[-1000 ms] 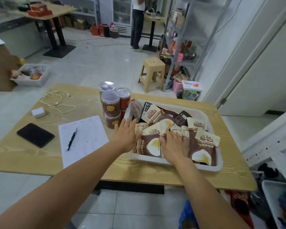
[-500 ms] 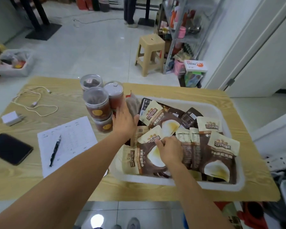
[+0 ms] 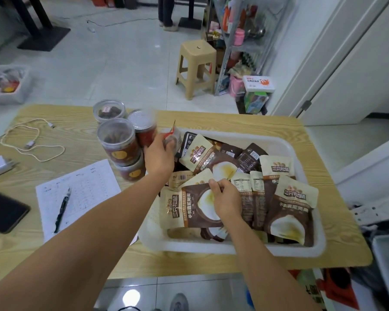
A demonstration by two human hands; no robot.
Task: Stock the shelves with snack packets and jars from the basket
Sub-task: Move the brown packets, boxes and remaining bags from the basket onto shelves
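Snack packets [image 3: 290, 212] fill the white basket [image 3: 234, 251] nearly edge to edge, a brown-and-cream heap, and the basket sits on the wooden table [image 3: 323, 232] right in front of the person. The right hand [image 3: 226, 199] is down in the pile, fingers curled, pinching the top edge of one front packet [image 3: 195, 209] that lies across the others. Over at the basket's far-left corner the left hand [image 3: 160, 159] is wrapped around a small clear pouch [image 3: 174, 140] with a red tear tab, thumb pressed on its face. Just beside that hand stand the jars [image 3: 118, 142], stacked in two tiers on the table outside the basket; the red-filled one is blurred, so whether the fingers also touch it is hard to call.

And the shelves [image 3: 245, 47]? The metal rack stands well apart, across the floor beyond the stool [image 3: 197, 61], and neither hand is anywhere near it. By the look of it this is the very start: basket loaded, jars waiting on the table, two items gripped but not lifted clear. All the carrying and placing seems to be left to do.
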